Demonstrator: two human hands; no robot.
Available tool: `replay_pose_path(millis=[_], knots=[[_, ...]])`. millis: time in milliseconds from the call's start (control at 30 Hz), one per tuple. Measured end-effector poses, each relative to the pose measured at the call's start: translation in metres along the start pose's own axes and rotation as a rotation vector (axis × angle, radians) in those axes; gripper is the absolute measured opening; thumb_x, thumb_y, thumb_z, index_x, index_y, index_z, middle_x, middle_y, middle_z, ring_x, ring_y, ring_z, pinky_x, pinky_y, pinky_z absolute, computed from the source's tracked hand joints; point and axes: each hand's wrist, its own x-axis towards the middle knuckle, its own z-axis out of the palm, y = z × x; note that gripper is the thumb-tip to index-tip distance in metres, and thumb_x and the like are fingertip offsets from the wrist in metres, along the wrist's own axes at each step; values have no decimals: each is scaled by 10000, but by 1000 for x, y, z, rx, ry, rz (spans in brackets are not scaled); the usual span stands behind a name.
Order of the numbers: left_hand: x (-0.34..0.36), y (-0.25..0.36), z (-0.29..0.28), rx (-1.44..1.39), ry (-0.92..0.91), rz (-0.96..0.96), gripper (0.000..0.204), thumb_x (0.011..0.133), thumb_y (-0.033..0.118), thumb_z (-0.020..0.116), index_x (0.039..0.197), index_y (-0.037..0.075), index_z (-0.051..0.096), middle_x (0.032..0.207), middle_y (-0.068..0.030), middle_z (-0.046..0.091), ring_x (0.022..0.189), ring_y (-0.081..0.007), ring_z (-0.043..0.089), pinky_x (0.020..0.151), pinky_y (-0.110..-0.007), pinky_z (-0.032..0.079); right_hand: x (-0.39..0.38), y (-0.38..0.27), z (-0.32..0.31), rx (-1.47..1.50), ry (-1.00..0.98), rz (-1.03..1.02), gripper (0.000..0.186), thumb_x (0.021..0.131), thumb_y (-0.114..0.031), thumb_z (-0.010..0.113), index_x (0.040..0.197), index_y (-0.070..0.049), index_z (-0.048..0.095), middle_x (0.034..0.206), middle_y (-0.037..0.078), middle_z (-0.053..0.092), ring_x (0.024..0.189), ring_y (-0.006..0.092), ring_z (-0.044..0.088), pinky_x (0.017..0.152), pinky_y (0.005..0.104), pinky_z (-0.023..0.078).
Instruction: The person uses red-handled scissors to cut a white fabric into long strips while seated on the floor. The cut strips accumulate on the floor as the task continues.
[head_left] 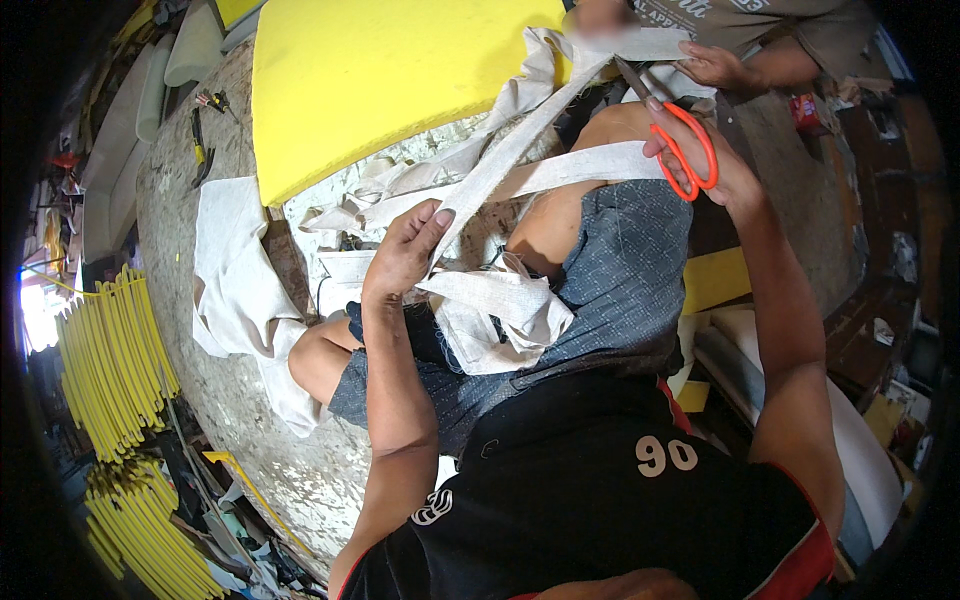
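Observation:
My left hand [408, 250] pinches a long off-white cloth strip [522, 142] between thumb and fingers. The strip runs up and to the right, toward a co-worker's hand [715, 66] that holds cloth at the upper right. My right hand [725, 170] grips orange-handled scissors [712, 150], their dark blades pointing up-left at the cloth. A second pale strip [575, 166] stretches across my knee, its right end by my right fingers; whether they hold it I cannot tell. Crumpled white cloth [500, 315] with frayed edges rests on my lap, below my left hand.
A big yellow foam sheet [390, 80] lies at the far side of the worn work surface [170, 240]. More white cloth [235, 270] hangs in folds at the left, below yellow-handled pliers [200, 150]. Stacked yellow strips [115, 350] stand at the left edge.

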Motion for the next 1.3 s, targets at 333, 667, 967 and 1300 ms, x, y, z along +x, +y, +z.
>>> replay_pose_path(millis=[333, 667, 967, 1300], knots=[[1, -6, -4, -32, -22, -5, 266, 1070, 259, 575, 920, 50, 643, 712, 111, 460, 625, -18, 330, 536, -221, 290, 9, 14, -1, -12, 38, -28, 640, 951, -650, 590, 777, -34, 585, 495, -59, 408, 373, 38, 370, 372, 209, 313], [0, -6, -17, -9, 6, 22, 227, 1072, 221, 570, 944, 45, 637, 755, 106, 484, 681, -15, 374, 588, -206, 333, -11, 20, -4, 4, -6, 19, 616, 970, -632, 571, 803, -40, 591, 500, -65, 405, 369, 45, 353, 366, 216, 297], [-6, 2, -14, -86, -6, -11, 205, 1074, 210, 565, 997, 35, 638, 817, 95, 540, 718, -12, 413, 629, -192, 363, -3, 12, -2, -7, -27, 2, 711, 970, -683, 520, 847, 8, 634, 507, -32, 454, 396, 65, 433, 405, 222, 363], [-4, -6, -17, 24, -10, -19, 264, 1070, 264, 574, 910, 60, 623, 724, 112, 449, 648, -19, 330, 563, -221, 294, 0, 7, 1, -16, -34, -13, 702, 975, -662, 536, 814, 15, 634, 500, -27, 456, 386, 67, 432, 396, 222, 363]])
